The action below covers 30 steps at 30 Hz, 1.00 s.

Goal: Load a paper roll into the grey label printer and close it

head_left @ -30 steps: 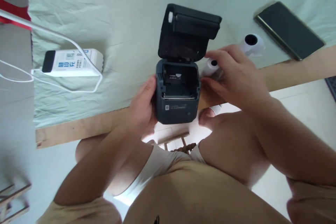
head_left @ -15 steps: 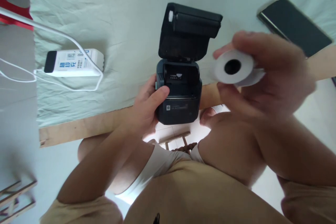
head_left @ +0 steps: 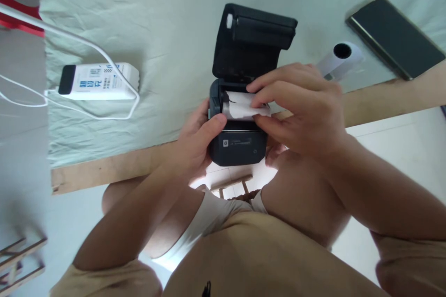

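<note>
A small black label printer (head_left: 240,146) is tilted up at the table edge, its lid (head_left: 252,46) swung wide. My left hand (head_left: 197,141) grips the printer's left side, thumb on the rim beside the compartment. Inside that compartment lies a white paper roll (head_left: 240,109), on its side, with a dark mark along its paper. My right hand (head_left: 299,106) has its fingers and thumb on the right part of this roll; the roll's right end is partly hidden by them. Just beyond the right hand, a second white roll (head_left: 351,55) with a black core stands on the cloth.
A dark phone-like slab (head_left: 399,37) lies at the right of the green cloth (head_left: 167,18). On the left rests a white power bank (head_left: 101,82) with white cables (head_left: 87,46). A wooden edge (head_left: 114,167) borders the table. Something red (head_left: 21,16) is at far left.
My right hand has moved left and down, bringing the paper roll from beside the printer into its compartment. The second roll, formerly behind the hand, now shows. My left hand stays on the printer.
</note>
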### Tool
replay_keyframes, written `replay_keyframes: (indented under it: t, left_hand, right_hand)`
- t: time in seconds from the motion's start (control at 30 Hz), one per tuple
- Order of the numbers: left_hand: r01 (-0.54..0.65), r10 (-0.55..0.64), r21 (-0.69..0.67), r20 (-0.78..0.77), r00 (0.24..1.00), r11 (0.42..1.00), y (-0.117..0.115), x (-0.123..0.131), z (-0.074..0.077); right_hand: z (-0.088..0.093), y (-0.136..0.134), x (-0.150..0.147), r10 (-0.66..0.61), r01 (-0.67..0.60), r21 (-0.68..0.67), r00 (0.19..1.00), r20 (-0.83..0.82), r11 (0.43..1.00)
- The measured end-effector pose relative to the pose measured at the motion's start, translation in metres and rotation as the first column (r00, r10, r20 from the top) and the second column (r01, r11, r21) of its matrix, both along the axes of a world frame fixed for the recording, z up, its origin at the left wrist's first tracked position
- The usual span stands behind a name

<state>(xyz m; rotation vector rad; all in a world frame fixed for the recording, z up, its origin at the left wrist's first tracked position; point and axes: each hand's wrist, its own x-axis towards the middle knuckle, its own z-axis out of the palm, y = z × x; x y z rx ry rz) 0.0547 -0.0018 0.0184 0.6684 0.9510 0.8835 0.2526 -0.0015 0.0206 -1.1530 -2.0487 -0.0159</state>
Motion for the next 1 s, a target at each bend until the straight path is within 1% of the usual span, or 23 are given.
replay_keyframes:
  t: [0.07,0.13,0.23,0.37,0.47,0.5,0.53,0.6,0.63,0.67,0.7,0.77,0.8,0.9,0.93,1.0]
  left_hand:
    - [0.006,-0.007,0.005,0.006,1.0,1.0,0.0,0.0,-0.001]
    - [0.01,-0.011,0.021,0.036,0.999,1.0,0.0,0.0,-0.002]
    - [0.029,-0.032,0.041,0.081,0.996,0.999,-0.001,-0.002,-0.003]
    - [0.071,-0.07,0.071,-0.02,0.997,0.995,-0.002,-0.005,-0.001]
    - [0.058,-0.051,0.087,-0.081,0.995,0.994,-0.003,-0.005,0.001]
    - [0.053,-0.045,0.087,-0.093,0.995,0.995,-0.004,-0.005,0.002]
    - [0.052,-0.043,0.086,-0.098,0.994,0.995,-0.004,-0.005,0.002]
    - [0.059,-0.05,0.09,-0.097,0.994,0.994,-0.004,-0.005,0.001]
    - [0.067,-0.059,0.092,-0.095,0.994,0.994,-0.004,-0.005,0.0]
    - [0.07,-0.061,0.095,-0.092,0.994,0.993,-0.004,-0.006,0.0]
    - [0.074,-0.066,0.097,-0.086,0.994,0.992,-0.004,-0.006,-0.001]
    - [0.074,-0.067,0.096,-0.078,0.995,0.993,-0.005,-0.007,-0.001]
    - [0.068,-0.061,0.097,-0.079,0.995,0.993,-0.005,-0.007,-0.002]
    - [0.037,-0.026,0.099,-0.111,0.994,0.994,-0.005,-0.006,-0.002]
    - [0.025,-0.013,0.097,-0.121,0.993,0.995,-0.005,-0.006,-0.002]
    - [0.022,-0.012,0.093,-0.108,0.994,0.995,-0.004,-0.005,-0.002]
  right_hand:
    - [0.003,-0.005,-0.002,0.047,-0.043,0.071,0.998,-0.044,0.997]
    - [0.005,-0.012,-0.004,0.099,-0.093,0.1,0.993,-0.058,0.991]
    - [0.004,-0.02,-0.006,0.148,-0.148,0.071,0.989,-0.001,0.987]
    - [-0.002,-0.023,-0.004,0.21,-0.209,-0.017,0.977,0.048,0.978]
    - [-0.001,-0.021,0.001,0.25,-0.251,-0.049,0.968,-0.019,0.967]
    - [-0.001,-0.02,0.002,0.225,-0.227,-0.04,0.973,-0.057,0.973]
    - [0.0,-0.02,0.004,0.168,-0.17,-0.013,0.981,-0.101,0.985]
    - [0.002,-0.017,0.008,0.008,-0.002,0.03,0.98,-0.199,1.0]
    - [0.002,-0.016,0.009,-0.067,0.074,0.021,0.968,-0.242,0.997]
    - [0.001,-0.015,0.01,-0.12,0.122,-0.011,0.956,-0.269,0.992]
    - [0.0,-0.014,0.011,-0.151,0.14,-0.061,0.947,-0.282,0.988]
    - [-0.004,-0.012,0.013,-0.156,0.107,-0.173,0.94,-0.302,0.979]
    - [-0.007,-0.011,0.013,-0.147,0.088,-0.186,0.931,-0.335,0.979]
    - [-0.013,-0.008,0.015,-0.096,0.042,-0.131,0.89,-0.446,0.99]
    - [-0.014,-0.008,0.016,-0.081,0.019,-0.143,0.89,-0.448,0.99]
    - [-0.014,-0.007,0.016,-0.052,-0.043,-0.23,0.919,-0.392,0.972]
